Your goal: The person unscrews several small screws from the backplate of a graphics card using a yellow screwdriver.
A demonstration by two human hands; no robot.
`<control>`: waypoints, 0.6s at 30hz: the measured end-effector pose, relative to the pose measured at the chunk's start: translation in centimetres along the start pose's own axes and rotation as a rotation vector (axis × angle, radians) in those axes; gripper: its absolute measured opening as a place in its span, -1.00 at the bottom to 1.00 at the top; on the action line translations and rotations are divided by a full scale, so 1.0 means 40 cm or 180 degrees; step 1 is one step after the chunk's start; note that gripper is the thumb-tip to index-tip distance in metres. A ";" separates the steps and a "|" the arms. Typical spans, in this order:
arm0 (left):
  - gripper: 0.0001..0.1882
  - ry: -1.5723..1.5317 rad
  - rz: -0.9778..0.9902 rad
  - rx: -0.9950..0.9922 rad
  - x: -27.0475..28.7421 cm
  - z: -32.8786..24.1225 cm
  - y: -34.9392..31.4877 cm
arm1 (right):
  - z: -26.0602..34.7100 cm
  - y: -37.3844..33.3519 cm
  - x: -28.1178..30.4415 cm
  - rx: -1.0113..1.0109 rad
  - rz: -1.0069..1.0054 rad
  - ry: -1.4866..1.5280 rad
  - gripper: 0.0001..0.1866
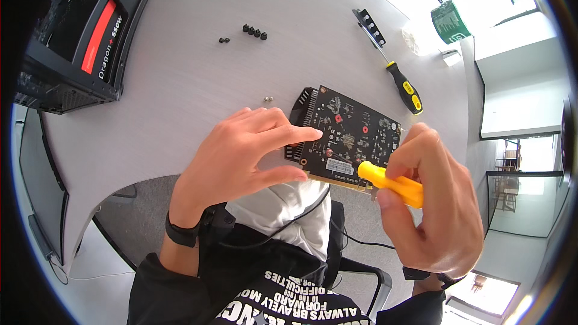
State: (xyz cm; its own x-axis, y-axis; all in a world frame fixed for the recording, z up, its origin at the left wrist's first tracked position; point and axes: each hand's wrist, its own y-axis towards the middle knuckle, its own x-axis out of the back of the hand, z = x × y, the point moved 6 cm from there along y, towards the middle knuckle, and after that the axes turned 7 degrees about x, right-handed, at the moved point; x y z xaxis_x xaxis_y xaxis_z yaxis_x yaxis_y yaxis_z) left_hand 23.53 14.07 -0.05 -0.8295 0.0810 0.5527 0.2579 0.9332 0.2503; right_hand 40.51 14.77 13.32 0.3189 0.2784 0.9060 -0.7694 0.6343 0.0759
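A graphics card lies with its black circuit-board side up at the table's near edge. My right hand grips a screwdriver by its yellow handle, tilted, its tip end over the card's lower part near a white label. Whether the tip sits in a screw is hidden. My left hand has its fingers stretched out; the index fingertip rests on the card's left part and the thumb lies by its near edge. Red rings mark several holes on the board. Two small silver screws lie just beyond my left hand.
A black computer case with a red-labelled power supply stands at the left. Black thumbscrews lie farther back. A black-and-yellow screwdriver and a black slotted bracket lie at the back right. A green container stands beyond.
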 end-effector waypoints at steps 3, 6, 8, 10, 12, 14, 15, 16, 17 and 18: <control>-0.39 -0.0023 -0.0022 -0.0069 0.002 -0.006 0.005 | 0.014 0.005 0.029 0.0031 -0.0435 -0.0455 -0.57; -0.38 -0.0020 -0.0026 -0.0034 0.002 -0.007 0.002 | 0.003 0.001 0.037 -0.0412 -0.0236 -0.0961 -0.43; -0.38 -0.0023 -0.0026 -0.0002 -0.003 -0.001 -0.003 | -0.009 -0.001 0.023 -0.0618 -0.0064 -0.1186 -0.40; -0.38 -0.0018 -0.0040 -0.0050 -0.004 -0.007 0.001 | -0.006 -0.004 0.021 -0.0498 -0.0123 -0.1111 -0.42; -0.37 -0.0003 -0.0056 -0.0095 -0.004 -0.010 0.002 | -0.003 -0.004 0.019 -0.0371 -0.0188 -0.1030 -0.45; -0.38 0.0009 -0.0048 -0.0085 -0.003 -0.007 0.000 | -0.004 -0.002 0.016 -0.0295 -0.0194 -0.0656 -0.50; -0.38 0.0008 -0.0047 -0.0090 -0.003 -0.007 0.001 | -0.006 -0.001 0.015 -0.0273 -0.0198 -0.0538 -0.52; -0.38 0.0006 -0.0040 -0.0072 -0.002 -0.006 0.000 | -0.011 0.001 0.015 -0.0240 -0.0176 -0.0099 -0.60; -0.38 0.0004 -0.0034 -0.0051 -0.002 -0.004 -0.001 | -0.020 0.005 0.013 -0.0220 -0.0164 0.0123 -0.64; -0.38 0.0004 -0.0034 -0.0045 -0.002 -0.003 0.000 | -0.029 0.008 0.009 -0.0203 -0.0149 0.0347 -0.68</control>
State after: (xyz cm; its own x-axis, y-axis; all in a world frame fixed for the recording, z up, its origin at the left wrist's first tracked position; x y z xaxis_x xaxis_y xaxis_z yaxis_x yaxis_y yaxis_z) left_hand 23.67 14.00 -0.01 -0.8316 0.0707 0.5509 0.2560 0.9290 0.2672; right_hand 41.03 15.91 13.19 0.4145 0.3220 0.8512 -0.7167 0.6919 0.0872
